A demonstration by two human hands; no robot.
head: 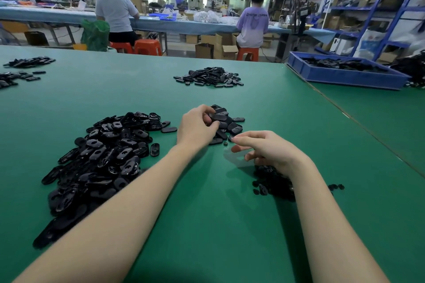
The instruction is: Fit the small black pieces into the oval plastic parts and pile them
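My left hand grips a black oval plastic part with curled fingers and thumb, right over a small pile of oval parts. My right hand hovers just right of that pile with its fingers loosely stretched leftward; I see nothing between them. Its wrist lies over a heap of small black pieces. One small black piece lies alone on the green table between my hands. A big heap of loose oval parts sits to the left of my left forearm.
Another pile of oval parts lies further back in the middle, and two more piles sit at the far left. A blue bin of black parts stands at the back right. People sit at a bench beyond the table.
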